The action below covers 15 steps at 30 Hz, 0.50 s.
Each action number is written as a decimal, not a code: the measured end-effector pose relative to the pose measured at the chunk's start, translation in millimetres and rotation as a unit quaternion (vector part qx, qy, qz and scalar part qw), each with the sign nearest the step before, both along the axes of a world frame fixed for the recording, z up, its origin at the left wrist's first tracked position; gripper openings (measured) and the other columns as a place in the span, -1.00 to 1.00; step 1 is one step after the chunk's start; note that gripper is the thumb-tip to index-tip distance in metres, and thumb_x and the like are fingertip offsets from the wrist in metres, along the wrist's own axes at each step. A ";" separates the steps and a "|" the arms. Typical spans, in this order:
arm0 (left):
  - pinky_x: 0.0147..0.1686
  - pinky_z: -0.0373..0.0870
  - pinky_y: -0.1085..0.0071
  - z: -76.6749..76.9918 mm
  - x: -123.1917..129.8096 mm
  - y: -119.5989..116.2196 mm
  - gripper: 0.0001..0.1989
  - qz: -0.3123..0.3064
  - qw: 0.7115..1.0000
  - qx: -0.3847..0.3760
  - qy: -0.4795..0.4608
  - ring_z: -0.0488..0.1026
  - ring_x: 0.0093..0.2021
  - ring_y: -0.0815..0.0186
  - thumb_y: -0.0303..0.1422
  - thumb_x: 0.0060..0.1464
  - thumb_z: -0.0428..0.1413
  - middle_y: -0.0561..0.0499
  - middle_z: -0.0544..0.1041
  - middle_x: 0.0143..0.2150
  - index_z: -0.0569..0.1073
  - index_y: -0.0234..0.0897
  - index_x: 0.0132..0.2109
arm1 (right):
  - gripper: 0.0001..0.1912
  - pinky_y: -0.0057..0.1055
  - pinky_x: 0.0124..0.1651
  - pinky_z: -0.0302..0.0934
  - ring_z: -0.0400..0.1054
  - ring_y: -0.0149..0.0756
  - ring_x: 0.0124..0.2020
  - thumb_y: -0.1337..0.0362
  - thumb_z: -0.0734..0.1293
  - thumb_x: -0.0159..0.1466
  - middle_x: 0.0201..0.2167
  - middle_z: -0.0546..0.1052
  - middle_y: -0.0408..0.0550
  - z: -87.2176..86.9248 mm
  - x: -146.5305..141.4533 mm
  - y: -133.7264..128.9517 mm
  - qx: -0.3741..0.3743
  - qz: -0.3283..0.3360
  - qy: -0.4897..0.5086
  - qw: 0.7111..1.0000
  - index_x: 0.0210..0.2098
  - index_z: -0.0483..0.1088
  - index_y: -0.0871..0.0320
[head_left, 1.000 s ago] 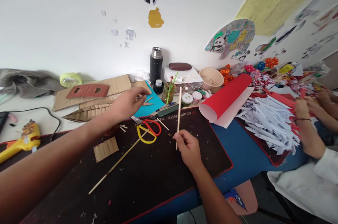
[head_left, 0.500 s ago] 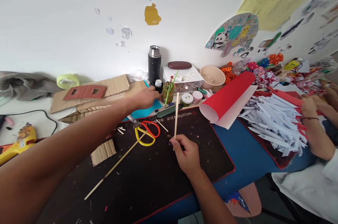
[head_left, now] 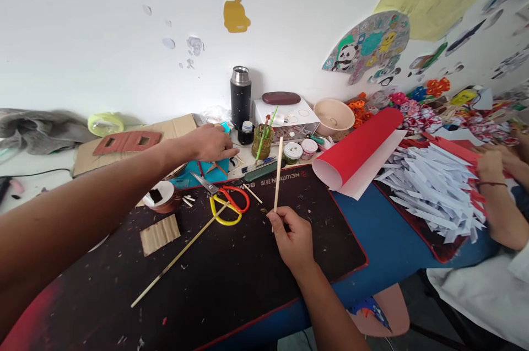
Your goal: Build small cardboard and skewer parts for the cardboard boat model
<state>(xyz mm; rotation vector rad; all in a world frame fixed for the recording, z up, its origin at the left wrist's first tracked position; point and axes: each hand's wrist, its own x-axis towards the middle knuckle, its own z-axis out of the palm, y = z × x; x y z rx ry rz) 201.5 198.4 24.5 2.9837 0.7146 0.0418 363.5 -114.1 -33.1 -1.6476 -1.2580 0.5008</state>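
My right hand (head_left: 292, 236) pinches the lower end of a pale wooden stick (head_left: 279, 172) and holds it nearly upright above the black mat (head_left: 248, 274). My left hand (head_left: 211, 144), palm down, reaches across to the back of the table, fingers loosely stretched with nothing seen in them. Under it lies a blue sheet (head_left: 194, 170) with small brown pieces on it. Scissors (head_left: 227, 199) with one red and one yellow handle lie on the mat, blades towards the sheet. A longer thin stick (head_left: 177, 257) rests on the mat, one end at the scissors' handles.
A black flask (head_left: 240, 97), a small dark bottle (head_left: 246, 133) and a glass of brushes (head_left: 262, 144) stand near the wall. Left are cardboard pieces (head_left: 124, 141) and a brown jar (head_left: 163, 196). Right are rolled red paper (head_left: 359, 147), white paper strips (head_left: 432, 191) and another person's arms (head_left: 498, 202).
My left hand has moved left, away from the small dark bottle, uncovering it and more of the blue sheet. The brown jar now shows below my forearm. My right hand keeps the stick upright.
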 end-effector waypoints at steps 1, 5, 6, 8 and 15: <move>0.03 0.30 0.19 -0.6 2.9 -2.4 -0.59 -0.001 1.000 0.011 0.014 0.51 -0.14 0.09 -0.07 0.33 0.05 -0.08 0.62 -0.36 0.62 -0.19 -0.35 | -0.67 -0.45 -0.44 0.19 0.33 -0.34 -0.57 0.08 0.30 0.49 -0.60 0.44 -0.19 0.3 -0.2 0.2 0.005 0.001 -0.001 1.000 -0.32 0.53 0.10; -0.02 0.29 0.21 -7.5 20.3 -11.9 -0.83 -0.023 0.996 0.055 0.066 0.52 -0.06 0.06 -0.26 0.25 0.16 -0.11 0.65 -0.26 0.64 -0.16 -0.15 | -0.68 -0.48 -0.44 0.19 0.33 -0.37 -0.57 0.10 0.31 0.50 -0.60 0.44 -0.20 0.1 -0.4 0.8 0.028 -0.005 -0.007 1.000 -0.32 0.53 0.12; -0.04 0.29 0.21 -10.1 24.6 -13.3 -0.85 -0.033 0.995 0.059 0.074 0.52 -0.04 0.04 -0.29 0.21 0.20 -0.11 0.66 -0.25 0.64 -0.15 -0.12 | -0.68 -0.48 -0.44 0.19 0.34 -0.37 -0.57 0.11 0.31 0.49 -0.60 0.44 -0.20 -0.3 -0.3 0.8 0.030 -0.008 -0.009 0.999 -0.32 0.53 0.13; -0.07 0.28 0.22 -15.5 31.4 -14.2 -0.89 -0.052 0.993 0.064 0.086 0.51 -0.02 0.02 -0.32 0.16 0.26 -0.12 0.67 -0.24 0.64 -0.15 -0.15 | -0.69 -0.49 -0.43 0.20 0.34 -0.38 -0.57 0.11 0.32 0.49 -0.60 0.45 -0.21 -1.2 -0.1 0.6 0.031 -0.012 -0.012 0.999 -0.31 0.53 0.13; -0.13 0.27 0.23 -25.8 36.9 -11.4 -0.84 -0.088 0.990 0.076 0.082 0.50 -0.07 0.06 -0.53 0.15 0.19 -0.14 0.66 -0.25 0.61 -0.18 -0.30 | -0.67 -0.49 -0.44 0.18 0.31 -0.38 -0.59 0.10 0.31 0.49 -0.61 0.44 -0.21 -1.1 0.4 1.4 0.030 -0.016 -0.019 0.999 -0.33 0.53 0.13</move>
